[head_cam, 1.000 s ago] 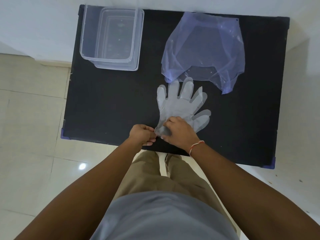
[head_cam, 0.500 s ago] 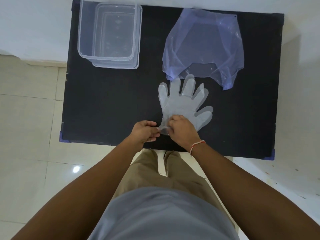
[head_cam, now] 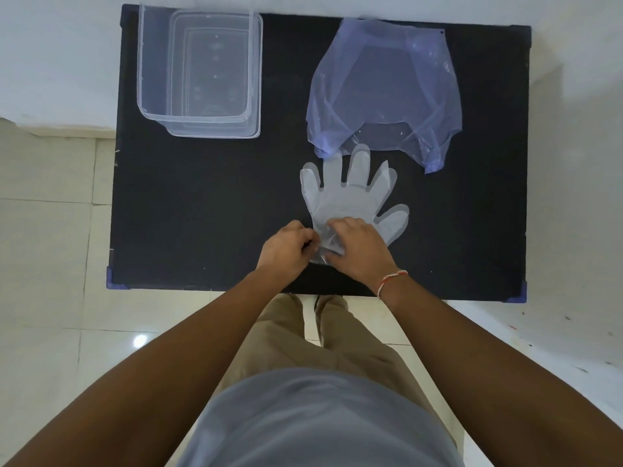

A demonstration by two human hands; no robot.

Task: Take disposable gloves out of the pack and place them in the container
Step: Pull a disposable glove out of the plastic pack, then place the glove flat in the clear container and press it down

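Observation:
A stack of clear disposable gloves lies flat on the black table, fingers pointing away from me. My left hand pinches the cuff edge at the stack's near left. My right hand presses on the cuff and grips the plastic there. The purple-tinted plastic pack lies behind the gloves, its open mouth touching their fingertips. The clear plastic container stands at the table's far left corner, with nothing visible inside.
The table's near edge runs just below my wrists, with blue corner guards at both near corners. White tiled floor surrounds the table. A white wall lies behind it.
Both hands stay at the glove cuff, my left hand closing in against the right. The view has shifted slightly. The gloves, pack and container have not moved.

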